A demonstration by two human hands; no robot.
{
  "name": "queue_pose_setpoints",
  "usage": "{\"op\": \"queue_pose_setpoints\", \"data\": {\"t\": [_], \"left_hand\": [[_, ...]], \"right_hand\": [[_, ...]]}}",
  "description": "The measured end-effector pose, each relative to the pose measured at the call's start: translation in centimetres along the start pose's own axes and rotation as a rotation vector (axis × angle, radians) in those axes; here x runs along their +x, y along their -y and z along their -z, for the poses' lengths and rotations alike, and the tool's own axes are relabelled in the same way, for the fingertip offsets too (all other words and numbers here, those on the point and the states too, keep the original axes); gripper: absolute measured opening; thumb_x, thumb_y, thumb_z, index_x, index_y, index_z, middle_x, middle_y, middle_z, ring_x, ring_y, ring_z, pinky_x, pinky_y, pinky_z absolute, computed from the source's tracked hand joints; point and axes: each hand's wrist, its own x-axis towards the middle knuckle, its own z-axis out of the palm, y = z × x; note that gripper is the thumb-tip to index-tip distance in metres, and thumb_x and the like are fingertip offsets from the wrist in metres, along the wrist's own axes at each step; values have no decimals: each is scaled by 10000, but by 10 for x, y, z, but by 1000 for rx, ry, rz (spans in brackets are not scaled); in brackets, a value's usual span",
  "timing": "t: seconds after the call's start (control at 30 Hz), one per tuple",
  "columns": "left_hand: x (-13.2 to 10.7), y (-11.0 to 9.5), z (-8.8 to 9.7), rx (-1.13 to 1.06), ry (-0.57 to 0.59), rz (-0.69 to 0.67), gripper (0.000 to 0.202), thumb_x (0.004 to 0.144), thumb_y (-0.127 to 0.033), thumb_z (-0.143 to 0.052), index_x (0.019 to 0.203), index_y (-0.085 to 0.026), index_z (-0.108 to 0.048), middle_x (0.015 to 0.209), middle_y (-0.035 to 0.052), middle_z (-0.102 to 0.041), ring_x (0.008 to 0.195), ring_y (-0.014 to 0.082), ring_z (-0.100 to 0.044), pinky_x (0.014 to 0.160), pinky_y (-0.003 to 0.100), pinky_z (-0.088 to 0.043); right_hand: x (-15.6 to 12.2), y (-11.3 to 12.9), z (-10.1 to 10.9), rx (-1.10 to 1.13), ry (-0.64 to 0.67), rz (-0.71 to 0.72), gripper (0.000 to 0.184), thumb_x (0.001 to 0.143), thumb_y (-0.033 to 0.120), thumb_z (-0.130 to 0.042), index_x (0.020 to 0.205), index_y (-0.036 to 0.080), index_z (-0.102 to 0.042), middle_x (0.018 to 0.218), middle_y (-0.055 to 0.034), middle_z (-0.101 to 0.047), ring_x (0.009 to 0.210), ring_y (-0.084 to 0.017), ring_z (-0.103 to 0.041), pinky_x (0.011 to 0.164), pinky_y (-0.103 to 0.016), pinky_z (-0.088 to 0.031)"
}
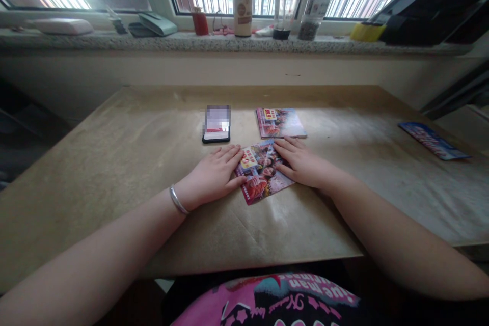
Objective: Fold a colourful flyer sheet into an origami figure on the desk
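A colourful printed leaflet [262, 175] lies tilted on the table in front of me. My left hand [214, 170] rests flat over its left edge, fingers stretched out and the thumb on the print. On the right edge lies my right hand [301, 163], also flat, its fingers extended across the paper. Neither hand grips anything. Just beyond the leaflet sits a stack of similar leaflets [282, 122], close to my right fingertips. A phone [217, 125] with a lit, blurred screen lies beyond my left hand.
The table [114, 163] has a tan cover. A blue packet [433, 141] lies at the far right. On the stone windowsill [214, 45] stand a tall tube [243, 0], a red bottle [200, 21], clear containers [315, 12] and a yellow object [367, 31].
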Motion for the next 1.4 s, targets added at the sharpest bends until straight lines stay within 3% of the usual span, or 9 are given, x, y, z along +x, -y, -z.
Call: {"op": "queue_pose_setpoints", "data": {"t": [0.2,0.4,0.57,0.7,0.87,1.0,1.1,1.2,1.4], "left_hand": [[1,5,2,-154,-107,71,590,918,-473,-464,1420,-169,-403,1422,131,-461,1320,290,-415,1110,452,-340],[4,11,2,-270,-215,182,428,864,-324,-561,1266,-179,-573,1108,88,-626,1070,244,-540,977,396,-428],[6,12,4,-406,-190,247,405,872,-332,-575,1242,-170,-593,804,19,-684,822,198,-590,843,358,-458],[7,15,5,-478,-173,292,406,860,-352,-606,1225,-175,-624,857,26,-713,793,181,-610,801,330,-470],[5,18,5,-582,-166,334,363,833,-341,-644,1164,-193,-670,899,28,-723,761,161,-630,774,309,-495],[5,14,7,-761,-192,393,342,845,-310,-620,1152,-168,-667,923,39,-721,747,149,-645,700,272,-519],[5,13,10,-825,-213,386,296,846,-307,-613,1095,-163,-685,973,45,-724,811,157,-665,725,265,-531],[5,17,9,-784,-208,359,258,842,-324,-612,1027,-167,-699,967,40,-727,826,165,-670,735,273,-528],[5,27,2,-662,-103,306,186,833,-282,-586,938,-206,-720,878,11,-732,756,154,-658,677,262,-500]], "right_hand": [[-1,1,6,106,-4,-23,687,850,438,-569,1422,88,-420,1466,-203,-428,1370,-348,-374,1128,-517,-321],[5,5,7,233,5,-25,699,836,372,-578,1440,80,-381,1457,-190,-444,1355,-313,-398,1130,-485,-325],[6,8,7,233,-59,-120,636,812,368,-612,1373,96,-489,1427,-181,-482,1324,-304,-443,1117,-460,-350],[6,7,8,215,-67,-152,571,780,417,-661,1255,104,-610,1391,-190,-511,1303,-320,-459,1105,-463,-359],[6,6,8,298,-76,-197,358,744,337,-721,1045,146,-692,1324,-169,-574,1233,-292,-530,1069,-443,-393],[6,6,7,372,-88,-217,285,776,349,-690,981,151,-685,1304,-171,-590,1208,-282,-549,1044,-442,-408],[7,5,6,425,-90,-197,156,764,318,-692,782,169,-651,1280,-165,-604,1181,-278,-562,1025,-426,-415],[8,3,6,474,-108,-177,205,757,274,-673,618,193,-545,1254,-137,-621,1141,-263,-580,997,-404,-420],[9,0,8,439,-92,-370,159,769,333,-624,703,195,-582,746,-40,-646,703,-184,-573,644,-306,-427]]}}
